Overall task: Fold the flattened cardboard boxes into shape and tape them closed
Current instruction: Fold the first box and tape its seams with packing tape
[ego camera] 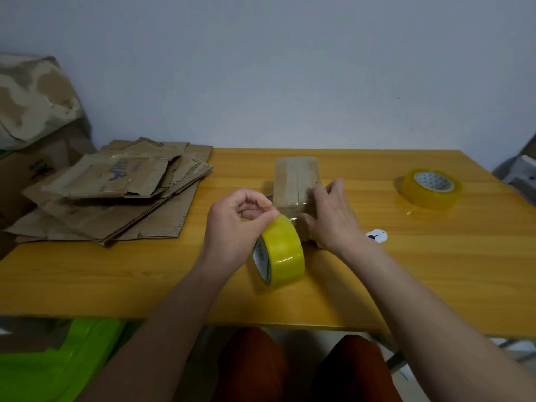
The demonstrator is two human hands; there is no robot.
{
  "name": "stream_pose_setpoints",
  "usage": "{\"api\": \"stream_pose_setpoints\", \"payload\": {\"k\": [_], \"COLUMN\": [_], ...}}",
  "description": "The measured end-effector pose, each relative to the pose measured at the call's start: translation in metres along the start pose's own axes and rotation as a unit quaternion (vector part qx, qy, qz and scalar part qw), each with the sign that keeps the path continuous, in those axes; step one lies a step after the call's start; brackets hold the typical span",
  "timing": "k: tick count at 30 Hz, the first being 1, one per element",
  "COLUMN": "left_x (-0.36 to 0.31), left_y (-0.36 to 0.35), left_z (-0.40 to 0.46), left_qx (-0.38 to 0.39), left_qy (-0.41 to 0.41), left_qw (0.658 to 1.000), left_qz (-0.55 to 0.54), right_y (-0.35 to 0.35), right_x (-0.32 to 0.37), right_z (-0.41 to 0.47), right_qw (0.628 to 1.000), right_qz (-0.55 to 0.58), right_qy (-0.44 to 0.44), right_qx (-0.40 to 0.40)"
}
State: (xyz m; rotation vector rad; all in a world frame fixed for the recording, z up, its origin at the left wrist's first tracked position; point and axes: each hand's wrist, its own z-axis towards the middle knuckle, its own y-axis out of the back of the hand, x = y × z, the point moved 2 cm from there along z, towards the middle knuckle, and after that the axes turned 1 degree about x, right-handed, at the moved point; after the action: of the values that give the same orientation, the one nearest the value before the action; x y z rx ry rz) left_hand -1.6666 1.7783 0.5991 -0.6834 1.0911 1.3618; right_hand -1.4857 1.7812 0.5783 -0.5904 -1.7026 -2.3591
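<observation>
Blue handwritten letters, seemingly "SNA", on the top flattened cardboard box; other markings illegible

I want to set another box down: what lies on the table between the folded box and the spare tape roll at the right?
In the head view, only bare table lies between the folded box and the spare tape roll.

Both bare forearms reached forward from the lower edge of the view and converged toward the centre. The left hand was curled, its thumb and fingertips pinched together at the top of a tape roll. The right hand lay palm down, fingers extended and pressed flat against a small box.
</observation>
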Motion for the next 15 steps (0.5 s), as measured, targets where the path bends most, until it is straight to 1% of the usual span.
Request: {"api": "stream_pose_setpoints", "payload": {"k": [1,2,3,4,5,6,7,8,9,10,11,12,15], "left_x": [-0.001,-0.001,-0.003,-0.004,-0.005,-0.005,-0.005,-0.004,-0.003,-0.001,0.002,0.005,0.012], "left_y": [0.000,-0.001,-0.001,-0.002,-0.003,-0.005,-0.008,-0.012,-0.015,-0.018,-0.021,-0.023,-0.025], "left_z": [-0.002,-0.003,-0.004,-0.004,-0.004,-0.004,-0.004,-0.006,-0.007,-0.010,-0.012,-0.014,-0.017], "left_qx": [-0.014,-0.029,-0.045,-0.062,-0.079,-0.095,-0.111,-0.127,-0.139,-0.143,-0.140,-0.133,-0.114], "left_qy": [-0.006,-0.013,-0.020,-0.023,-0.017,-0.001,0.021,0.046,0.072,0.095,0.116,0.129,0.152], "left_qw": [1.000,0.999,0.999,0.998,0.997,0.995,0.992,0.987,0.980,0.973,0.966,0.962,0.957], "left_qz": [0.002,0.006,0.009,0.005,-0.008,-0.030,-0.058,-0.089,-0.123,-0.155,-0.183,-0.200,-0.218], "right_y": [0.006,0.011,0.016,0.018,0.017,0.012,0.003,-0.005,-0.011,-0.013,-0.011,-0.007,0.004], "right_x": [-0.001,-0.001,0.000,0.002,0.007,0.012,0.014,0.015,0.013,0.010,0.008,0.005,-0.001], "right_z": [-0.006,-0.014,-0.024,-0.035,-0.046,-0.057,-0.066,-0.074,-0.078,-0.080,-0.081,-0.082,-0.085], "right_qw": [0.999,0.995,0.983,0.963,0.939,0.919,0.909,0.912,0.923,0.934,0.942,0.949,0.968], "right_qz": [0.028,0.086,0.171,0.265,0.343,0.386,0.395,0.385,0.369,0.352,0.333,0.312,0.237], "right_qy": [0.008,0.009,0.006,0.009,0.015,0.012,0.005,0.000,-0.009,-0.021,-0.031,-0.036,-0.021], "right_qx": [-0.029,-0.056,-0.065,-0.043,0.013,0.082,0.133,0.145,0.112,0.057,0.002,-0.036,-0.082]}}
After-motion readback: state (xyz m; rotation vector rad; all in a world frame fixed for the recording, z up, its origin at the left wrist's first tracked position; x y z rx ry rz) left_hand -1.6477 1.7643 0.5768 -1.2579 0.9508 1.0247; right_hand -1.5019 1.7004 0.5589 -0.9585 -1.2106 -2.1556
